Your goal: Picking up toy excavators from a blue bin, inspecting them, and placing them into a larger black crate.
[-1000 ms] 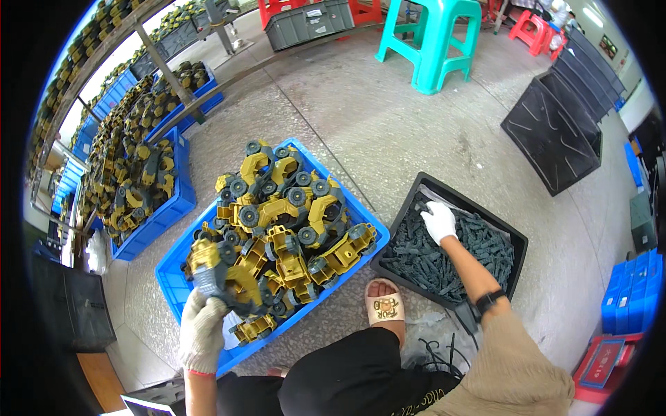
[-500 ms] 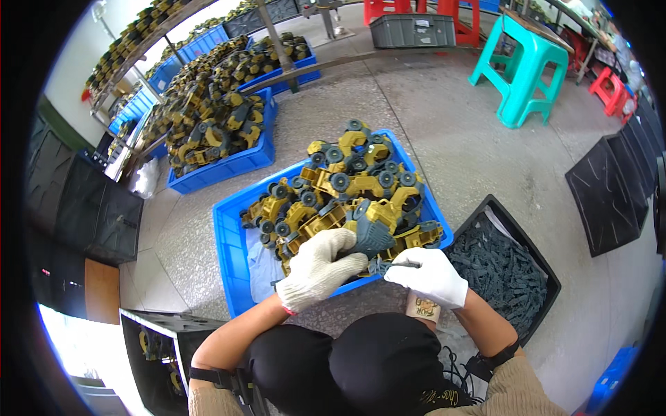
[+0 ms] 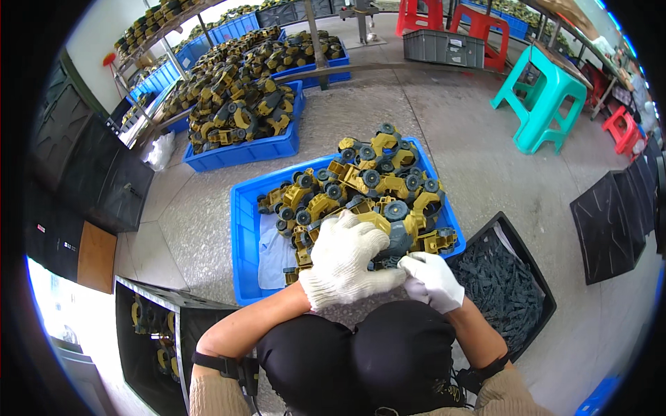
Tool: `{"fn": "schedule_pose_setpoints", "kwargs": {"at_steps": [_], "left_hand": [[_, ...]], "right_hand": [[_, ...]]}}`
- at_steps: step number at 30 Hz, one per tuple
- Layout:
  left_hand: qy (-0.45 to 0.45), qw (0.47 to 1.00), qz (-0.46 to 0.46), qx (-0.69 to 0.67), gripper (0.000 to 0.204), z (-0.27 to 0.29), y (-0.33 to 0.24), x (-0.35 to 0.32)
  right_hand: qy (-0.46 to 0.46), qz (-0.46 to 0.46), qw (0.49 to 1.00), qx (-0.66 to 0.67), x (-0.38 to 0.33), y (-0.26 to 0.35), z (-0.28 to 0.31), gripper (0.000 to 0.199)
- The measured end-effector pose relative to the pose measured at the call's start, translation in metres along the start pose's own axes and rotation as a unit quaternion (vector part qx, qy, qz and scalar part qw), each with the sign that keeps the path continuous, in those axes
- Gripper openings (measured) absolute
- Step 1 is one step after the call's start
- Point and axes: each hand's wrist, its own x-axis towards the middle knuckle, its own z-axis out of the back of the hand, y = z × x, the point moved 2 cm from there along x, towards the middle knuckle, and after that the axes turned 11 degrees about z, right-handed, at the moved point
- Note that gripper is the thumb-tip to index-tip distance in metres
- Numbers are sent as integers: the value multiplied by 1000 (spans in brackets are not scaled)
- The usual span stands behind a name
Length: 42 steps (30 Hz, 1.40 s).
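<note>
Concrete floor [image 3: 479, 159] carries all containers in this workshop. Nearest, the left hand [image 3: 345, 260] has its grip closed over a grey-and-yellow toy vehicle [image 3: 397, 239], held above the near edge of the blue bin [image 3: 244, 229]; the right hand [image 3: 433, 279] pinches at its underside. For a sound fit, hold the toy steady with the left grip and press squarely. What the right fingertips pinch is hidden by both gloves. Just right, the black tray [image 3: 517, 239] holds small dark parts, too fine to identify. Farther off, more toy-filled bins [image 3: 243, 149] and a teal stool [image 3: 544, 93] distort toward the rim.
</note>
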Motion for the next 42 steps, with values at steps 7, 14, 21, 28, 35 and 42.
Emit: {"fn": "schedule_pose_setpoints", "kwargs": {"at_steps": [7, 14, 21, 28, 35, 42], "left_hand": [[-2, 998, -37, 47, 47, -9, 0, 1], [-62, 997, -32, 41, 29, 4, 14, -9], [-92, 994, 24, 57, 36, 46, 20, -17], [-389, 865, 151, 278, 32, 234, 62, -152], [-391, 668, 515, 369, 47, 297, 144, -352], [-272, 631, 598, 412, 49, 303, 217, -434]], "right_hand": [[7, 29, 997, -72, 6, -14, 4, 18], [-12, 62, 994, -91, 21, -16, -18, 20], [5, 135, 990, -31, 52, -56, 17, 14], [156, -102, 979, -89, 44, -59, 0, 14], [161, 126, 950, -235, 27, -65, -15, 43], [161, 124, 911, -358, 33, -66, -29, 42]]}}
